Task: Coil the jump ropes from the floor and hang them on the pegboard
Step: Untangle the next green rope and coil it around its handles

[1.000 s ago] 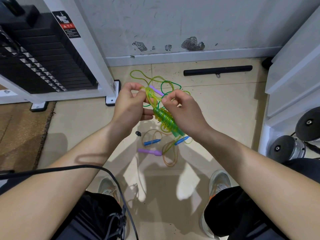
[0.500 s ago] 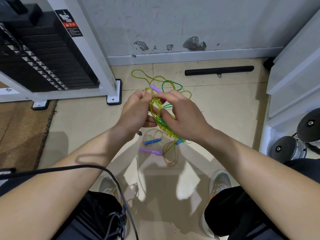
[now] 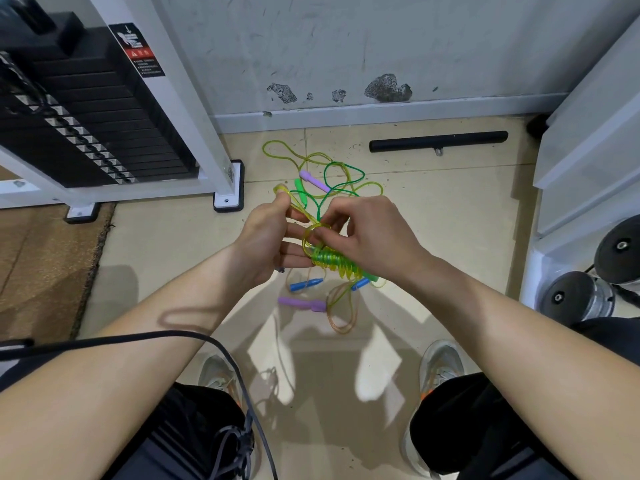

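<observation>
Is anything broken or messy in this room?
Yes. Dark chipped patches mark the wall just above the baseboard. Loose jump ropes lie tangled on the floor beyond the yellow-green rope that the left hand and right hand grip. A black bar lies alone by the wall.

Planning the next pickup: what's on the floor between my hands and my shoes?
Head view: blue handles, a purple handle and an orange rope loop.

No legible text is found. A warning label (image 3: 136,50) is seen atop the weight stack (image 3: 86,126); its print is too small to be read.
</observation>
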